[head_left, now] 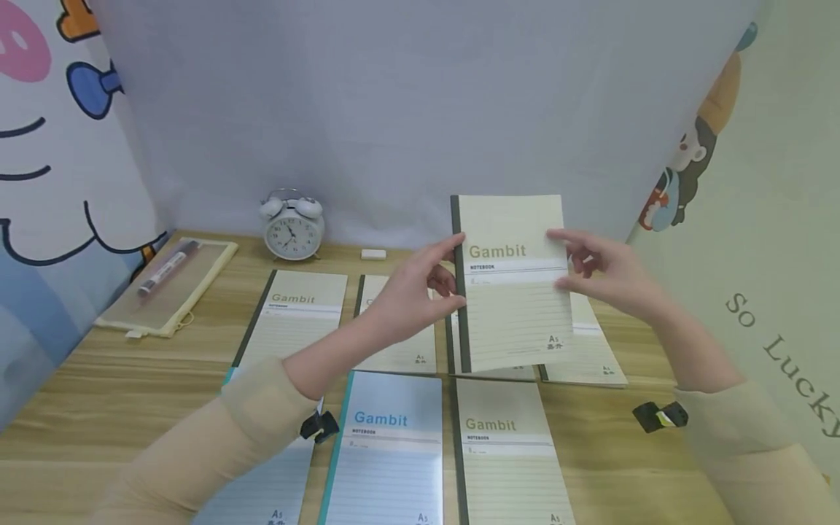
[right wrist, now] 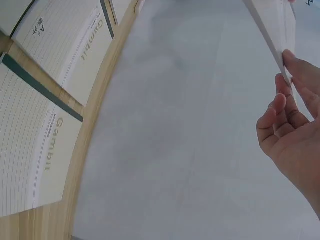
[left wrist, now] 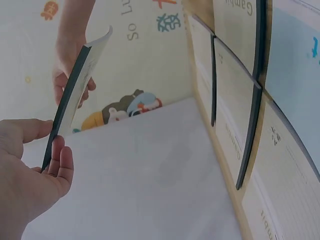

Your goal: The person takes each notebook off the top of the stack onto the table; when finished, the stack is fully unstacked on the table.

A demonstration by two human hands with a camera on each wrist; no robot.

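Note:
A cream notebook (head_left: pixel 515 317) with a dark spine and "Gambit" on its cover is held up above the table, its front facing the head camera. Along the spine, my left hand (head_left: pixel 416 295) pinches it between thumb and fingers. My right hand (head_left: pixel 610 270) pinches the opposite edge. In the left wrist view the raised notebook (left wrist: pixel 72 95) appears edge-on, with the left hand (left wrist: pixel 35 170) at its spine. The right wrist view shows the right hand (right wrist: pixel 295 125) gripping a pale edge. Behind the raised notebook, other cream notebooks (head_left: pixel 593 346) are partly covered.
More cream notebooks (head_left: pixel 302 332) lie in a back row, with a blue notebook (head_left: pixel 394 467) and a cream one (head_left: pixel 505 474) in front. A white alarm clock (head_left: pixel 293 230), an eraser-like white block (head_left: pixel 373 254) and a zip pouch (head_left: pixel 167 288) with a marker line the back.

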